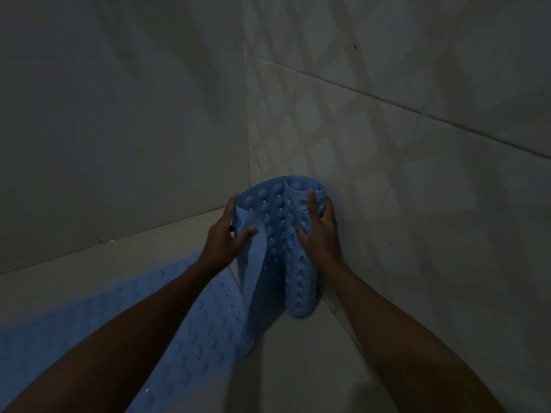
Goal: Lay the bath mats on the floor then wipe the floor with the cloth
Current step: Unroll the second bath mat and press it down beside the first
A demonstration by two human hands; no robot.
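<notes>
Bath mats, blue, with suction cups and small holes: two. One rolled bath mat stands upright in the corner, partly unrolled; one flat bath mat lies on the floor at lower left, though in the dim light it cannot be told for certain whether the two are separate pieces. Hands: two, one left hand and one right hand, both on the rolled mat. Tiled walls: two, meeting at one corner. Floor: one, tiled.

Dim, bluish, grainy view; faint crisscross shadows on the right wall, edges bowed.
</notes>
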